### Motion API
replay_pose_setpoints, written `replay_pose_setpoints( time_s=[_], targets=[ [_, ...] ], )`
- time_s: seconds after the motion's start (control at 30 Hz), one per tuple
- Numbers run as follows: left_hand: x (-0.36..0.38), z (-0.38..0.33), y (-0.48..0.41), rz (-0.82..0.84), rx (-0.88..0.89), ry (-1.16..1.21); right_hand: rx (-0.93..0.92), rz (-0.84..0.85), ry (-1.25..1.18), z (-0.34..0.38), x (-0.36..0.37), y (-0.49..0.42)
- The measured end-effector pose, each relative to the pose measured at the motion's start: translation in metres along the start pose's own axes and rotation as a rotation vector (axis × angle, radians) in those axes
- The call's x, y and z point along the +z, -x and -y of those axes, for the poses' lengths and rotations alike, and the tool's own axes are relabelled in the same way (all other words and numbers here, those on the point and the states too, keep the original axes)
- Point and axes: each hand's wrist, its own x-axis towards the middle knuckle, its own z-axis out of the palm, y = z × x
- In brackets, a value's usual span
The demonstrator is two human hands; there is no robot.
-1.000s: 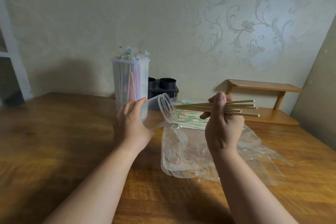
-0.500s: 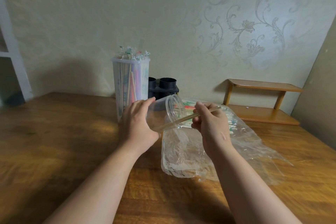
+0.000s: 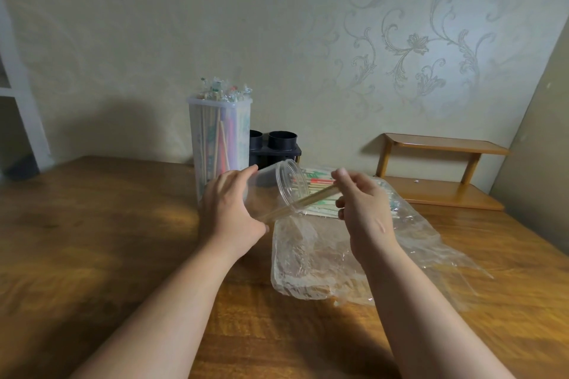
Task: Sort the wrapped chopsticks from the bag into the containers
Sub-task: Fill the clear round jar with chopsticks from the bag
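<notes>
Hands (image 3: pixel 230 212) (image 3: pixel 365 214), clear container (image 3: pixel 264 183), thin tan chopsticks (image 3: pixel 308 200)

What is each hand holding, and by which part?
The left hand grips the jar round its side. The right hand pinches the chopsticks at their outer end; the other end is inside the jar.

The brown wooden table (image 3: pixel 92 240) carries a tall clear plastic container (image 3: pixel 220 138) with a black twin-cup holder (image 3: pixel 277 148) just beside it. A crumpled clear plastic bag (image 3: pixel 314 261), a pile of wrapped chopsticks (image 3: pixel 320 209) and a small two-tier wooden shelf (image 3: pixel 440 194) sit further right
</notes>
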Motion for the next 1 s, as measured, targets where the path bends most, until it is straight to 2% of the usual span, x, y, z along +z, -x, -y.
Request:
replay_pose_setpoints(
  time_s=[0.1,0.17,0.4,0.57,0.73,1.0],
  targets=[
    [-0.003,0.0,-0.002,-0.021,-0.037,0.018,0.04,-0.03,-0.05,0.006,-0.008,-0.005],
    [-0.004,0.0,-0.002,-0.024,-0.055,0.021,0.08,0.027,-0.034,0.01,-0.014,-0.007],
    [-0.005,-0.002,-0.002,-0.02,-0.072,0.007,0.149,0.467,0.358,0.016,-0.026,-0.001],
    [-0.006,-0.002,-0.002,-0.008,-0.087,0.01,0.176,0.696,0.655,0.018,-0.027,0.005],
    [-0.005,-0.002,-0.002,0.004,-0.095,0.006,0.249,0.783,0.792,0.022,-0.026,0.011],
    [-0.003,-0.001,-0.002,0.016,-0.106,0.004,0.377,0.811,1.017,0.028,-0.029,0.015]
  ],
)
